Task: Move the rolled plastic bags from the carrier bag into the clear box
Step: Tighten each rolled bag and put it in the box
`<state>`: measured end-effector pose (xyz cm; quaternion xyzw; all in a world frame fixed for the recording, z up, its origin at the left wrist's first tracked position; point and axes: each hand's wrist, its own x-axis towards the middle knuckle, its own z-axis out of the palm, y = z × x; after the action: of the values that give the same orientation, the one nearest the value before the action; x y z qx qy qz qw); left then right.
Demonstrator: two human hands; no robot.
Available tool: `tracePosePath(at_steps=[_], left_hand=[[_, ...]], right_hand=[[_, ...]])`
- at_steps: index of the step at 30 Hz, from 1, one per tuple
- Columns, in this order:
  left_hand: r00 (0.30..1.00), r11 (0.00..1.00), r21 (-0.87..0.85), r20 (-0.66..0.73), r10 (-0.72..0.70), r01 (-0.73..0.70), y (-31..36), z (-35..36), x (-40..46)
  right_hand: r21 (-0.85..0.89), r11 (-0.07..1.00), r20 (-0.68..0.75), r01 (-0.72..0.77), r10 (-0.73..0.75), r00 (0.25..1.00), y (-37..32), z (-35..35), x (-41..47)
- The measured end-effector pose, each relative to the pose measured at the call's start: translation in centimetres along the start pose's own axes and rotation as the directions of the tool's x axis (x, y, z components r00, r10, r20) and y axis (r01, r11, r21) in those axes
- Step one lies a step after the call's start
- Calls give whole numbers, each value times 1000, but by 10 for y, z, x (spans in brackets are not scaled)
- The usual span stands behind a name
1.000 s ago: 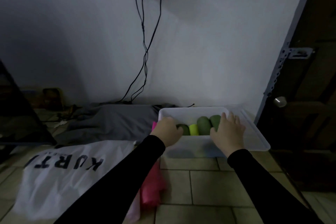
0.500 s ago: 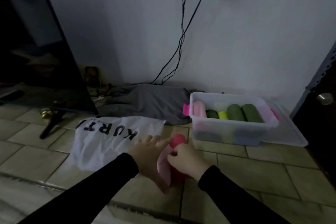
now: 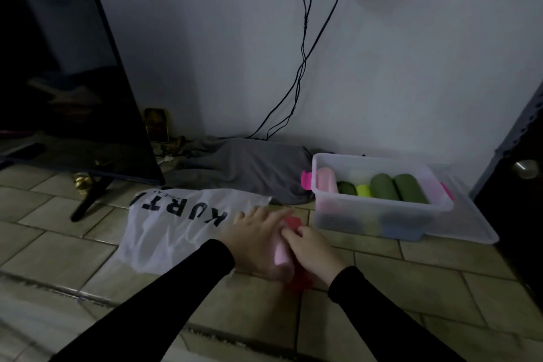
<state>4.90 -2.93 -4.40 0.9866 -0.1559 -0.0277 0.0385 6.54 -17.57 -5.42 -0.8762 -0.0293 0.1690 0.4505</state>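
Note:
A white carrier bag (image 3: 173,226) printed with black letters lies flat on the tiled floor. At its right edge my left hand (image 3: 255,239) lies over a pale pink roll (image 3: 281,253). My right hand (image 3: 313,248) presses on a red roll (image 3: 292,222) beside it, both rolls on the floor. The clear box (image 3: 379,214) with pink clips stands to the right. It holds a pink roll (image 3: 325,181), two large green rolls (image 3: 396,189), a small dark green one and a yellow one (image 3: 363,190). Darker rolls show through its front wall.
The box's clear lid (image 3: 467,214) lies under and to the right of it. A grey cloth (image 3: 244,167) is bunched by the wall under hanging black cables (image 3: 302,47). A dark screen on a stand (image 3: 73,91) leans at the left. A dark door (image 3: 517,185) is at right.
Both hands left the box's rim and came down to the pink and red rolls beside the carrier bag. The view swung left and down.

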Motion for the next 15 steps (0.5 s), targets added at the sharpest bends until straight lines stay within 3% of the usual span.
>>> tracePosePath(at_steps=[2, 4, 6, 8, 10, 13, 15], left_hand=[[991, 996, -79, -130, 30, -41, -2, -11, 0], [973, 975, -198, -226, 54, -100, 0, -21, 1], [957, 948, -287, -283, 56, -140, 4, -30, 3], [952, 942, -304, -302, 49, -145, 8, -35, 6], [956, 955, -276, -294, 21, -105, 9, -41, 9], [942, 995, -68, -332, 41, -68, 11, -50, 10], [929, 993, 71, -353, 109, -89, 16, -54, 13]], right_hand=[[353, 932, 27, -86, 82, 996, -3, -3, 3], [705, 681, 224, -197, 50, 973, -7, -7, 7], [836, 460, 367, -299, -65, 928, -13, -12, 7], [873, 366, 393, -323, -132, 910, -20, -17, 8], [886, 385, 325, -257, -123, 938, -23, -17, 13], [774, 631, 84, -58, -11, 996, -24, -20, 17], [645, 762, -43, 59, -41, 998, -26, -25, 12]])
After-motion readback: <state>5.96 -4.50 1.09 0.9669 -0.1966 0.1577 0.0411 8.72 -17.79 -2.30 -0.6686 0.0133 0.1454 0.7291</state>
